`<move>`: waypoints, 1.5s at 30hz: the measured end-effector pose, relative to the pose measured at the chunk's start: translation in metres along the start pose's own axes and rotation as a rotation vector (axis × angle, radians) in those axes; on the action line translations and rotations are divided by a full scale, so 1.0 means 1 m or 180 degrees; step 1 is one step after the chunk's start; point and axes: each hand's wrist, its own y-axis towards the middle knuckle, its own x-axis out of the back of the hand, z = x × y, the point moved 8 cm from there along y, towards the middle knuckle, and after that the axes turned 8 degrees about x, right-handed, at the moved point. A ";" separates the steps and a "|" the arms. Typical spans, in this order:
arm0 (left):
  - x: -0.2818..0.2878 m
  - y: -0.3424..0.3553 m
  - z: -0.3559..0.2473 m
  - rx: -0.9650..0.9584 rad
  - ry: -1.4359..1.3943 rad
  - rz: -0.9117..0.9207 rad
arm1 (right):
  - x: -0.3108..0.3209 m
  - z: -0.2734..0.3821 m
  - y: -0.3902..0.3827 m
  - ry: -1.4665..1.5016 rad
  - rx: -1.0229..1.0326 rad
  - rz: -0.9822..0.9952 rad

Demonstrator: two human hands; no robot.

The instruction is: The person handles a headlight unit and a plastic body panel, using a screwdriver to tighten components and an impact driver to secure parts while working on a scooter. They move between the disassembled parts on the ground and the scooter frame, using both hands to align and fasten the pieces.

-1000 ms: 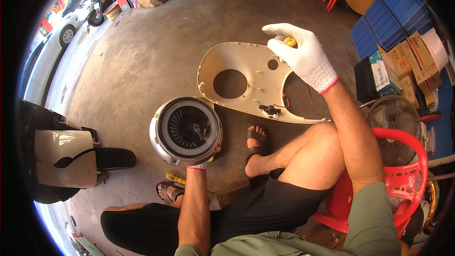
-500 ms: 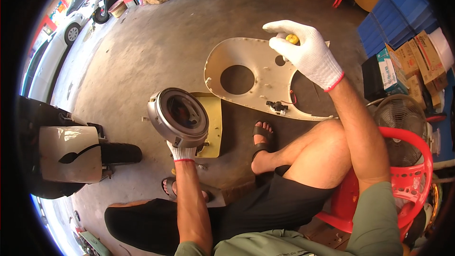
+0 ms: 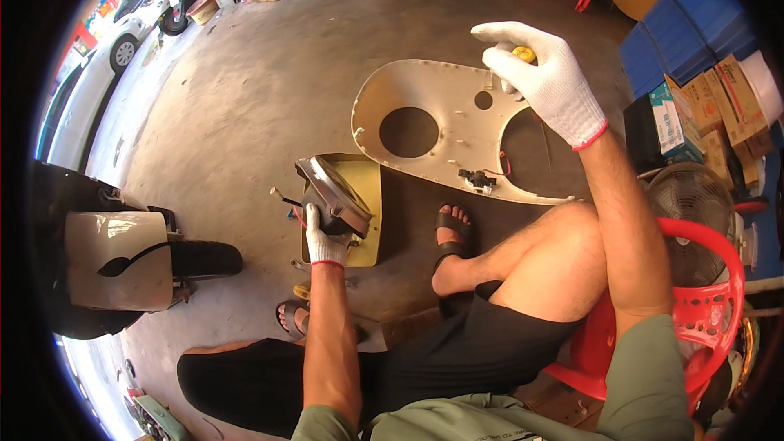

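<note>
My left hand [image 3: 327, 247], in a white knit glove, grips a round headlight [image 3: 339, 196] with a silver rim and dark housing. The lamp is tilted so its side shows, with a short wire at the back. Up at the right, my right hand [image 3: 549, 73], gloved too, is closed round a yellow-handled screwdriver [image 3: 524, 54]; a thin shaft seems to run down below the hand. Beneath that hand lies a large beige plastic panel [image 3: 465, 135] with two big round openings, and a small black connector piece [image 3: 476, 180] sits on it.
Under the headlight stands a yellow tray [image 3: 369, 237]. A scooter's front wheel [image 3: 208, 268] is at the left. To the right are a red plastic chair [image 3: 710, 233], a floor fan [image 3: 690, 204], cardboard boxes [image 3: 731, 90] and blue crates [image 3: 682, 24].
My left hand has turned the headlight from facing up to side-on and lowered it slightly toward the tray. My right hand has shifted a little to the right with the screwdriver.
</note>
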 end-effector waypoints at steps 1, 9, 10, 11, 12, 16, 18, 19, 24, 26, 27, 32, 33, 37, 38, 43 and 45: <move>0.004 0.009 -0.002 0.0010 0.0040 -0.0027 | 0.003 -0.001 0.000 0.0185 -0.0109 -0.0073; 0.009 0.067 -0.006 0.0117 0.0234 -0.0052 | 0.052 -0.003 -0.002 0.0079 -0.0112 -0.0712; 0.010 0.069 -0.007 0.0107 0.0307 -0.0132 | 0.055 -0.004 -0.002 0.0045 -0.0115 -0.0723; 0.013 0.076 -0.010 0.0152 0.0324 -0.0032 | 0.062 -0.004 -0.002 0.0076 -0.0074 -0.0906; 0.014 0.079 -0.008 0.0175 0.0385 -0.0015 | 0.069 -0.004 -0.004 0.0094 -0.0042 -0.1086; 0.022 0.088 -0.007 0.0095 0.0674 -0.0233 | 0.094 -0.007 -0.011 0.0087 -0.0018 -0.1503; 0.025 0.094 -0.007 0.0122 0.0658 -0.0277 | 0.096 -0.008 -0.011 0.0149 -0.0001 -0.1510; 0.024 0.098 -0.006 0.0223 0.0703 -0.0132 | 0.096 -0.008 -0.011 0.0171 0.0010 -0.1534; 0.033 0.114 -0.005 0.0289 0.0637 -0.0112 | 0.094 -0.013 -0.009 0.0237 -0.0048 -0.1526; 0.036 0.119 -0.003 0.0323 0.0651 -0.0132 | 0.093 -0.015 -0.008 0.0215 -0.0001 -0.1460; 0.037 0.120 -0.005 0.0287 0.0666 -0.0165 | 0.090 -0.014 -0.007 0.0224 -0.0005 -0.1452; 0.036 0.112 -0.005 0.0389 0.0833 -0.0020 | 0.075 -0.015 -0.004 0.0179 -0.0304 -0.1321; 0.030 0.108 -0.002 0.0334 0.0897 -0.0075 | 0.077 -0.017 -0.005 0.0137 -0.0278 -0.1301; 0.034 0.109 -0.017 0.0236 0.1233 -0.0082 | 0.076 -0.017 -0.003 0.0069 -0.0138 -0.1200; 0.040 0.110 -0.022 0.0278 0.1383 -0.0185 | 0.073 -0.017 -0.002 0.0082 -0.0107 -0.1170; 0.072 0.111 -0.034 0.0163 0.1985 -0.1446 | 0.062 -0.015 0.002 0.0049 -0.0091 -0.1001; 0.073 0.112 -0.034 0.0082 0.1983 -0.1513 | 0.059 -0.014 0.003 0.0065 -0.0079 -0.0963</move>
